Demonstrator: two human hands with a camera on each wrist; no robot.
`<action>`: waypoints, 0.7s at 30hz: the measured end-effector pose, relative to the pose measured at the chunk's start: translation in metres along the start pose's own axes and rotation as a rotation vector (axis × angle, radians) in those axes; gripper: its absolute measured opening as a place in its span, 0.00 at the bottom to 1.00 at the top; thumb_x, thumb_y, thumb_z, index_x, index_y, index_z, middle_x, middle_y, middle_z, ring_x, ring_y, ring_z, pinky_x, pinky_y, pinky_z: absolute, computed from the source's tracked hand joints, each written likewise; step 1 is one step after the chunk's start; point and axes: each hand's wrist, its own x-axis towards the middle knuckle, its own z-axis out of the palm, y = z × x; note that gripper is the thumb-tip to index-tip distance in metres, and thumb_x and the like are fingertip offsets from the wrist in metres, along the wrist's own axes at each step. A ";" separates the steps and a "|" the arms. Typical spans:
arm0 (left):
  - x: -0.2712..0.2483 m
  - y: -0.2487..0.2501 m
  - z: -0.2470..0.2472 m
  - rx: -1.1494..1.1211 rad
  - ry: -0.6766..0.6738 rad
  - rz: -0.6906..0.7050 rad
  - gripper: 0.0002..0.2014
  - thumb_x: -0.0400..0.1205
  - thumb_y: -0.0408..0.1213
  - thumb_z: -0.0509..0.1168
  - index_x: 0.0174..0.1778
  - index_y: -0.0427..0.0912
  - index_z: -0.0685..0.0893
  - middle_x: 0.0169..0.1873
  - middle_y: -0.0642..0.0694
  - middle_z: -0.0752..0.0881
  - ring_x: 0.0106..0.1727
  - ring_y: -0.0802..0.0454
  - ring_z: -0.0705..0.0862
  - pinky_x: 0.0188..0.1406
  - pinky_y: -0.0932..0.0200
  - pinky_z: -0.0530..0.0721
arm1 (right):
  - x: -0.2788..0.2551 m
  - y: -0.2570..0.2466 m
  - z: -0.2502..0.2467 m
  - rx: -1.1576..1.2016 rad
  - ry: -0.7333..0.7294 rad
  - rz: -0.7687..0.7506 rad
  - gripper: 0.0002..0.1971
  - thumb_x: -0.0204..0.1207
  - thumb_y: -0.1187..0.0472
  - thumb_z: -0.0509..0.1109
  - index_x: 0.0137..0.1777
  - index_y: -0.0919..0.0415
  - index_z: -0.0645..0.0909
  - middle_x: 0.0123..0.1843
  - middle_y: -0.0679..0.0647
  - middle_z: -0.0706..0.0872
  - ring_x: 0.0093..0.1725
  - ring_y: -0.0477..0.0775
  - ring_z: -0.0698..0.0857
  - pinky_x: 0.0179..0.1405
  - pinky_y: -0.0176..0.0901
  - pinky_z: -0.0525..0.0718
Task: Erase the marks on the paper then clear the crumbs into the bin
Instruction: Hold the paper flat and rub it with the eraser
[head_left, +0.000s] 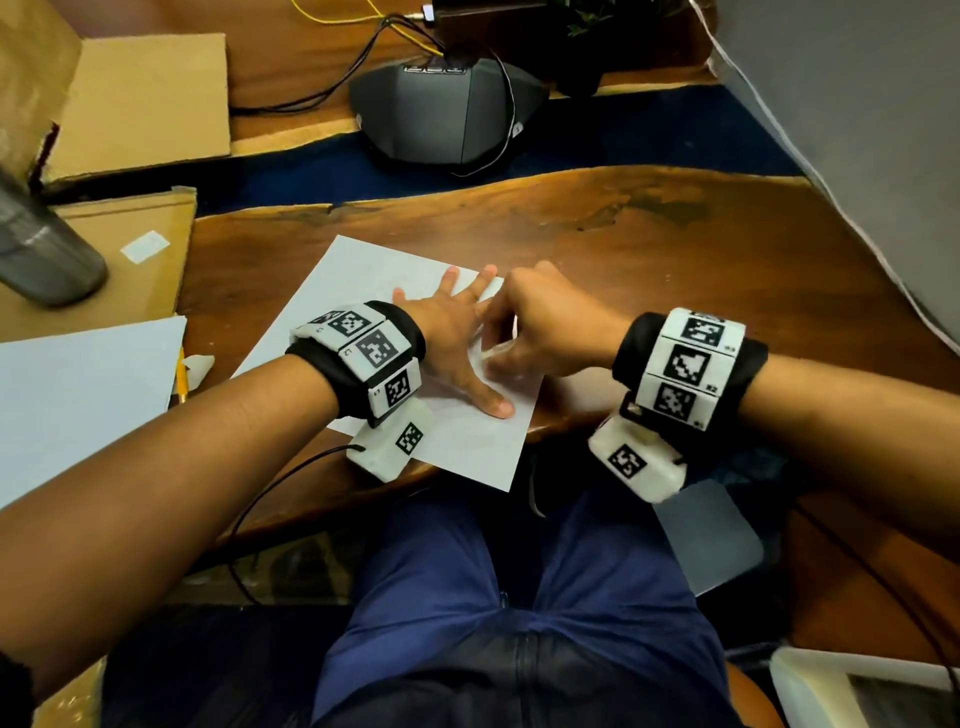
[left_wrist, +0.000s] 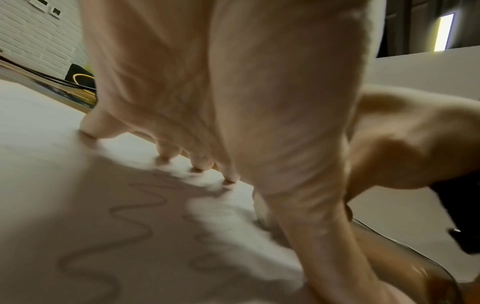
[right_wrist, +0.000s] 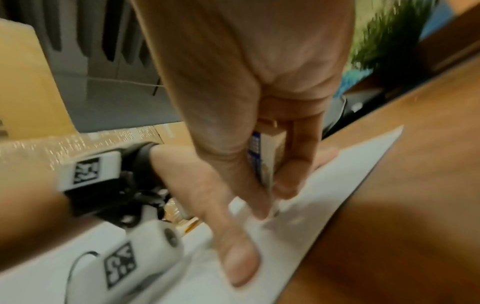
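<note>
White paper (head_left: 358, 291) is lying at an angle on the wooden desk (head_left: 675, 249), its near corner overhanging the desk's front edge. Left hand (head_left: 457, 343) is pressing flat on the sheet with fingers spread and straight, thumb splayed toward the near side; in the left wrist view the fingertips (left_wrist: 200, 164) are touching the paper along its far edge. Right hand (head_left: 545, 322) is sitting just beside the left one, on its right, with fingers curled down onto the sheet. In the right wrist view thumb and forefinger are pinching an eraser (right_wrist: 267, 156) in a white and blue sleeve, held upright, its lower tip touching the paper between the left hand's thumb and forefinger. Wavy pencil marks (left_wrist: 124, 232) are showing on the sheet under the left palm in the left wrist view; they are faint and blurred. Crumbs cannot be made out in any view.

Grey conference phone (head_left: 447, 114) is standing at the far side of the desk, with cables running to it. Cardboard (head_left: 140, 98) is lying at the far left. Grey metal bottle (head_left: 41, 244) is lying tilted at the left edge. A second white sheet (head_left: 78, 384) is lying at the near left, with a yellow pencil (head_left: 182, 379) just beside its right edge.
</note>
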 end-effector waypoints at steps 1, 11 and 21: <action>0.000 0.000 0.000 0.001 -0.002 -0.002 0.69 0.55 0.78 0.72 0.83 0.64 0.34 0.82 0.58 0.25 0.83 0.43 0.27 0.74 0.16 0.42 | 0.003 0.002 -0.003 0.004 0.007 0.019 0.06 0.68 0.58 0.83 0.39 0.60 0.92 0.37 0.50 0.91 0.36 0.47 0.84 0.37 0.42 0.83; 0.000 -0.002 0.001 -0.018 0.013 0.001 0.71 0.52 0.79 0.72 0.82 0.67 0.31 0.82 0.59 0.25 0.84 0.44 0.28 0.74 0.16 0.42 | 0.008 0.013 -0.019 -0.038 0.121 0.105 0.06 0.68 0.57 0.82 0.40 0.59 0.93 0.36 0.51 0.91 0.36 0.49 0.87 0.36 0.39 0.85; 0.001 -0.003 0.001 -0.012 0.022 0.006 0.72 0.51 0.80 0.72 0.80 0.68 0.28 0.81 0.60 0.25 0.84 0.44 0.28 0.72 0.16 0.44 | 0.009 0.022 -0.023 -0.048 0.195 0.194 0.04 0.66 0.58 0.82 0.35 0.56 0.91 0.32 0.49 0.89 0.38 0.52 0.86 0.32 0.37 0.79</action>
